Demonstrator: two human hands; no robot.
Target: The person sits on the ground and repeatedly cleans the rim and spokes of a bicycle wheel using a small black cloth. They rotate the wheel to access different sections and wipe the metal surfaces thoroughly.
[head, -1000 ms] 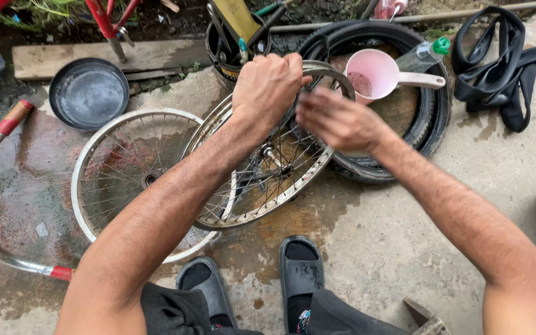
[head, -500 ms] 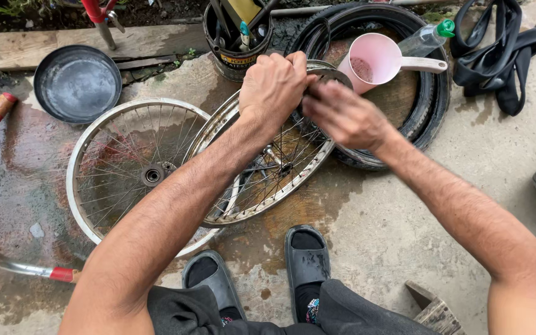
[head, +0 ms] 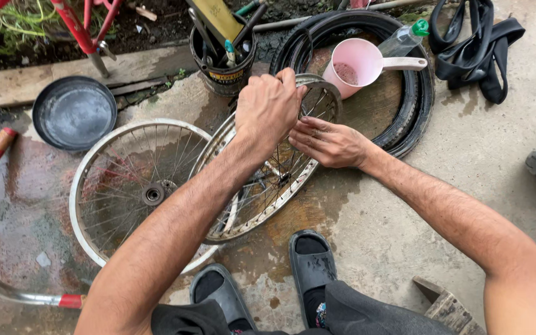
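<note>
- Spoked wheel [head: 262,186] tilted on wet concrete floor [head: 404,205], leaning over flat second wheel [head: 131,192].
- Your left hand [head: 268,108] fingers closed on top rim; right hand [head: 330,142] fingers loose, flat on spokes.
- Likely stiff, light, wet-slick; grip rim, not spokes.

Pink scoop [head: 356,64] inside black tyre [head: 414,118]; dark pan [head: 74,113] left.

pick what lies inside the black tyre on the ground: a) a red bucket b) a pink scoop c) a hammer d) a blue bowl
b: a pink scoop with a pale handle sits on the ground ringed by the tyre, just beyond the rim that both hands work on.
</note>
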